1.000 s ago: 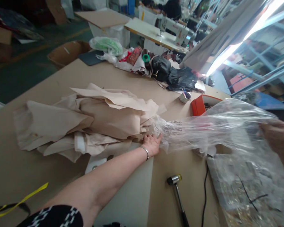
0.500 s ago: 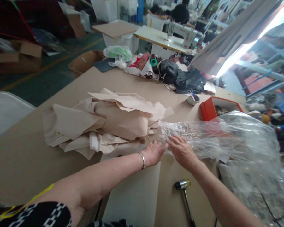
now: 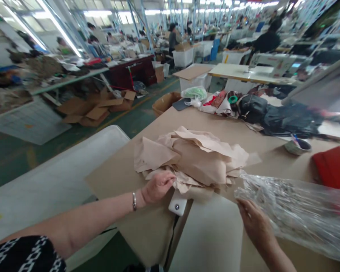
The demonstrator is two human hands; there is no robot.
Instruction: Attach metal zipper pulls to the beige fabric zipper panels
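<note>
Worktable (image 3: 215,124) shows left hand (image 3: 158,186) grip clamped on beige pieces (image 3: 198,158), right hand (image 3: 253,223) grip apart against plastic bag (image 3: 294,215).

You are on a sewing factory floor. Evidence: an industrial sewing machine (image 3: 277,64) on its bench, a heap of beige cut pieces (image 3: 204,158) on your brown work table (image 3: 215,124), other workers (image 3: 172,36) at long rows of benches behind, and flattened cartons (image 3: 93,109) on the green floor.

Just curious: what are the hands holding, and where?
The left hand pinches the beige pieces at their near edge; the right hand touches the end of the clear plastic bag, grip unclear.
</note>
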